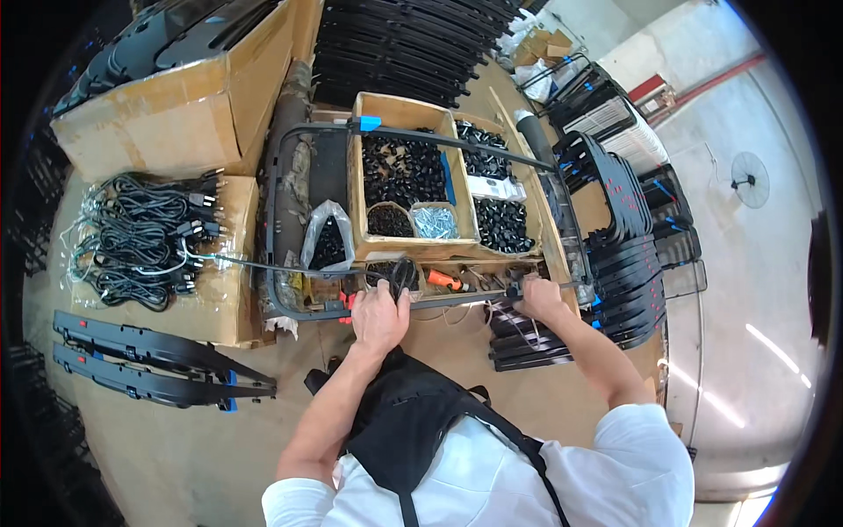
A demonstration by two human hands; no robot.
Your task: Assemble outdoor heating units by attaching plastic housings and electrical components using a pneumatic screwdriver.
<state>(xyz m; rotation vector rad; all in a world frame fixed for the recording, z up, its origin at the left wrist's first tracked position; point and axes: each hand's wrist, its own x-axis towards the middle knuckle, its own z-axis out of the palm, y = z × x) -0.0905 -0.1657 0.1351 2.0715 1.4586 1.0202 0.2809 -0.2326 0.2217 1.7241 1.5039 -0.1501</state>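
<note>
A black tubular frame (439,303) with rounded corners lies across the workbench in front of me. My left hand (379,316) is closed on a black cable (404,274), whose loop rises above the fingers. The cable stretches left from there, across the frame's left side. Further right, my right hand (541,299) is closed around the frame's near bar; its fingertips are partly hidden. Red clips (346,303) sit on the bar beside my left hand. Between the hands, an orange-handled tool (446,280) lies in the bench's front tray.
A wooden divided box (358,189) holds black plastic parts and silver screws. Left of it stands a plastic bag (327,241) of black parts. Coiled power cords (145,233) rest on a carton at left. Black frames (623,281) are stacked at right; curved black pieces (158,360) lie lower left.
</note>
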